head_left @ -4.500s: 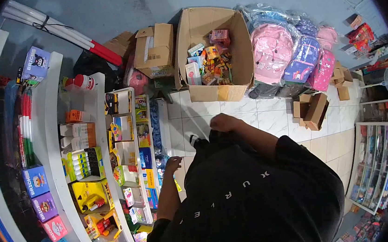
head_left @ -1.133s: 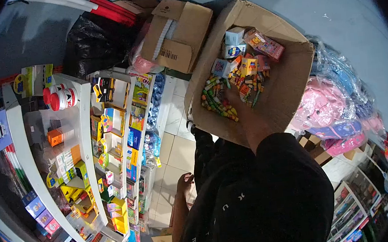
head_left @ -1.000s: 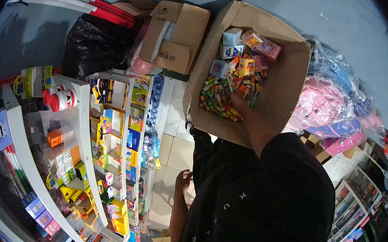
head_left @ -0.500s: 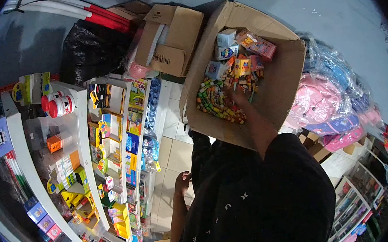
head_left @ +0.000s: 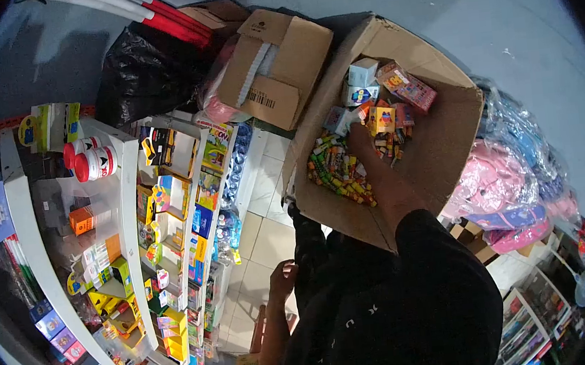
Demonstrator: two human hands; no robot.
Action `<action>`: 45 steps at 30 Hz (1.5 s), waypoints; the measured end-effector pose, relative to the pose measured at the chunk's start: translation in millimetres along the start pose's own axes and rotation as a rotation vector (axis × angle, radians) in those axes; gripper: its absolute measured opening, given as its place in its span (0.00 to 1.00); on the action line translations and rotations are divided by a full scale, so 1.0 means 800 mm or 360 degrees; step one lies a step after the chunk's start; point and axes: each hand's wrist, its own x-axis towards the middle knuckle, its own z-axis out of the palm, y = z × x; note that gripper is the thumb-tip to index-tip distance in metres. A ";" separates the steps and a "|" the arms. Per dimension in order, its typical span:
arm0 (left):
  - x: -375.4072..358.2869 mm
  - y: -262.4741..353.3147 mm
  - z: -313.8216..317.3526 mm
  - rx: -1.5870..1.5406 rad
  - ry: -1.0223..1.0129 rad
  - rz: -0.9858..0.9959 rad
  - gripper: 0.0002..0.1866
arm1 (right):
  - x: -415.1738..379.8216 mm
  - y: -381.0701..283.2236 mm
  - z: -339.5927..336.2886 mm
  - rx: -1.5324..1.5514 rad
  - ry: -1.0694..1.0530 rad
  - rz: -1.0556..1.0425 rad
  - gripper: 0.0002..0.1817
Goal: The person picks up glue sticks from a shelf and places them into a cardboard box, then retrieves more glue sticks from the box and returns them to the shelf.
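My right hand (head_left: 362, 142) reaches down into a large open cardboard box (head_left: 439, 168). It is over a heap of small colourful stick-shaped items (head_left: 333, 168), in green, yellow and orange. Its fingertips are hidden, so whether they grip anything does not show. Just beyond the fingers stands a small yellow-orange box (head_left: 381, 120), and a pale blue packet (head_left: 336, 120) lies to their left. Farther back in the carton are a light blue box (head_left: 363, 71) and a pink-and-brown box (head_left: 406, 87). My left hand (head_left: 284, 280) hangs beside my leg, fingers loosely curled and apart, with nothing visible in it.
Shelves (head_left: 139, 232) packed with stationery run along the left. A second cardboard box (head_left: 294, 48) and a black plastic bag (head_left: 138, 74) stand behind. Plastic-wrapped pink bags (head_left: 493, 177) are piled to the right. Tiled floor (head_left: 267, 245) shows between the shelves and my legs.
The view has shifted, so the carton appears lower and farther right. My right hand has moved toward the pale blue packet, at the back of the heap. My left hand still hangs at my side.
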 end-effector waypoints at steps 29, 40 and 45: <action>0.092 0.330 0.045 0.1059 0.0173 0.1591 0.07 | -0.045 0.003 0.007 -0.0108 -0.0503 -0.0056 0.18; 0.090 0.329 0.049 0.1077 0.0171 0.1490 0.06 | -0.047 -0.038 0.045 -0.0163 -0.0146 -0.0006 0.13; 0.084 0.332 0.047 0.1116 0.0193 0.1459 0.10 | -0.039 -0.027 0.026 -0.0118 -0.0430 -0.0032 0.19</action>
